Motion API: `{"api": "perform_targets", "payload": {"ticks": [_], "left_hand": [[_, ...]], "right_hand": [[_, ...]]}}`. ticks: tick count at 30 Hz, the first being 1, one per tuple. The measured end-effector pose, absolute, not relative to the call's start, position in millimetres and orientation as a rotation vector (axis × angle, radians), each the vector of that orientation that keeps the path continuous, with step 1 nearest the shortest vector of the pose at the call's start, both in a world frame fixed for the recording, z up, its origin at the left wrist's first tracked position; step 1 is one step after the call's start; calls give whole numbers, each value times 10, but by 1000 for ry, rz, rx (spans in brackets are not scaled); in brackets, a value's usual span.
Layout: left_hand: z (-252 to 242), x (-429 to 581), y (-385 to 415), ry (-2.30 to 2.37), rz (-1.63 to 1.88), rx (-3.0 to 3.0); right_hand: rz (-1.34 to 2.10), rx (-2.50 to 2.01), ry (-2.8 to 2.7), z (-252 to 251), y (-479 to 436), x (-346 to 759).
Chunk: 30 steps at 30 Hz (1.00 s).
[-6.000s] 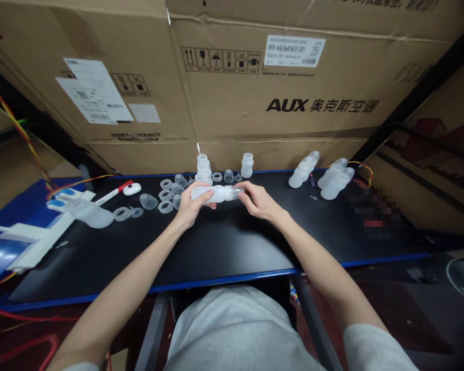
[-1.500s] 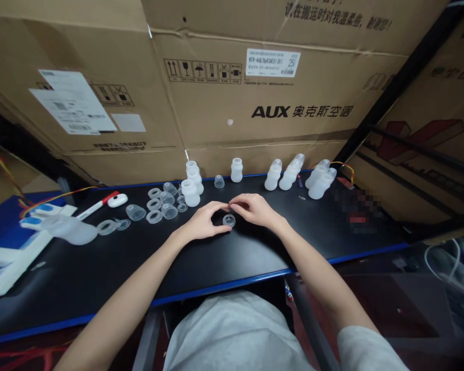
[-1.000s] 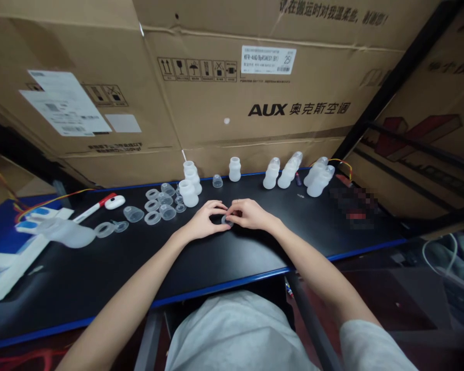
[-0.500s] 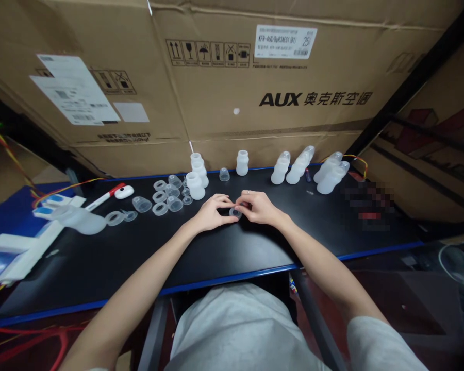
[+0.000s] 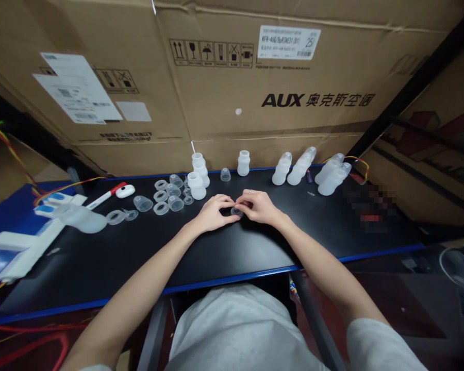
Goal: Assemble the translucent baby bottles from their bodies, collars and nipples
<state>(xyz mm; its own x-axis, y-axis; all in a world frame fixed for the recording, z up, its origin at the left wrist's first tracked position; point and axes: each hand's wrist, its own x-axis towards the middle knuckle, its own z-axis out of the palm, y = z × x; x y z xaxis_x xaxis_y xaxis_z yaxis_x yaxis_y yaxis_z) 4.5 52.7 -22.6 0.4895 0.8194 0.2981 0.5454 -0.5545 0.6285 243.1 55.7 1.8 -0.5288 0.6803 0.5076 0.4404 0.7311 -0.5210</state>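
2 hands (image 5: 215,213) (image 5: 260,207) at a small clear ring (image 5: 236,212); capped bottles (image 5: 282,170) farther right on black tabletop (image 5: 232,252)

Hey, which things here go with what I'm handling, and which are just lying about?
Likely with the job:
clear ring between left hand and right hand
loose rings
loose nipples
domed clear caps
open bottles
capped bottles

Probably just lying about:
red-and-white stick
small dark tube
red-and-yellow wires

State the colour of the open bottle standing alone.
The open bottle is milky white, best seen in the head view.
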Motion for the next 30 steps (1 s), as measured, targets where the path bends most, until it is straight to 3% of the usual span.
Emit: {"api": "perform_targets", "payload": {"ticks": [12, 24, 30], "left_hand": [[-338, 48, 577, 1160, 898, 2231], [-313, 60, 542, 1161, 758, 2377], [-305, 68, 533, 1144, 763, 2384]], "right_hand": [[393, -1023, -1912, 266, 730, 2520], [139, -1541, -1800, 1162, 1722, 2398], [143, -1639, -1833, 1131, 1964, 2349]]}}
